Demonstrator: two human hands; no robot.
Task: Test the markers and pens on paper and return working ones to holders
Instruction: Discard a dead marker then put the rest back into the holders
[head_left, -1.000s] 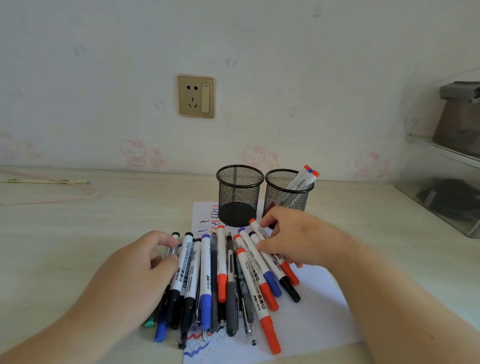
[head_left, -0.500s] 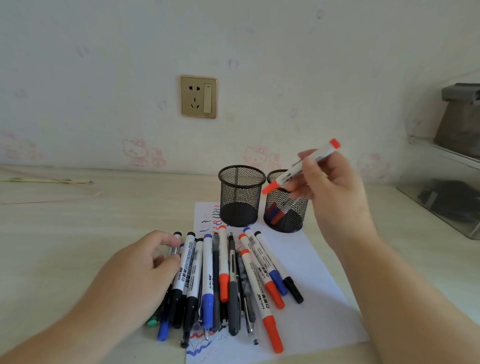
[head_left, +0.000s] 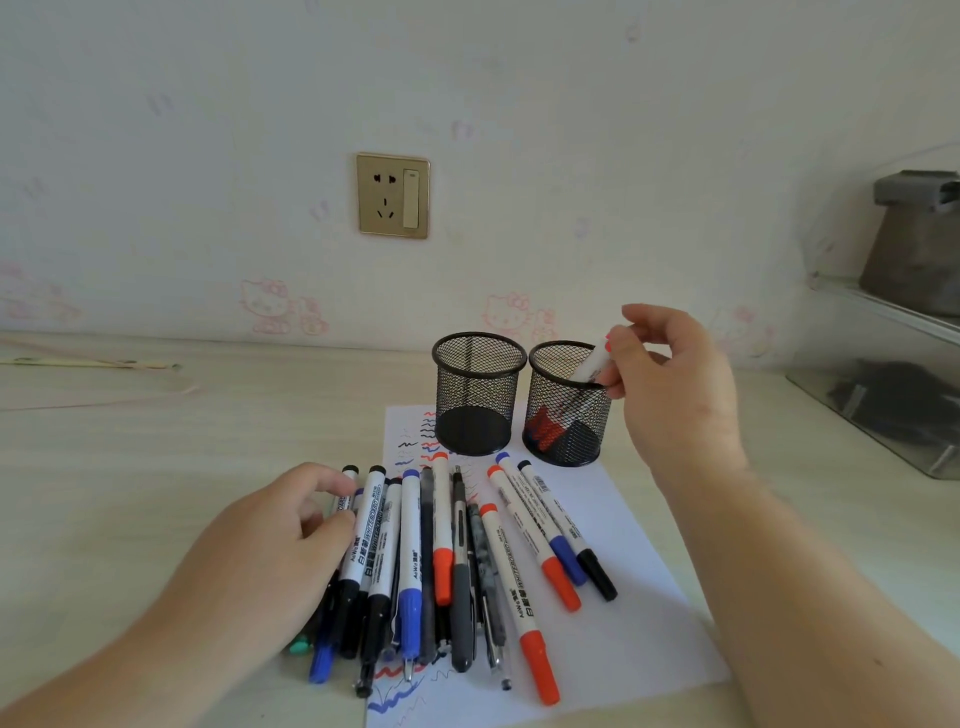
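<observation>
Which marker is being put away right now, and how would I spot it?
Find the gold wall socket; below it two black mesh holders stand on the paper. The right-hand holder has a white marker with a red end slanting over its rim, pinched by the right hand. It alone is off the desk; the rest lie flat.

Black mesh holders (head_left: 479, 397), white paper (head_left: 613, 660) with blue, red squiggles

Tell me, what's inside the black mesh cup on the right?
The right black mesh cup holds red and dark markers at the bottom; the right hand is lowering a white red-ended marker in. The mesh blurs their exact number.
</observation>
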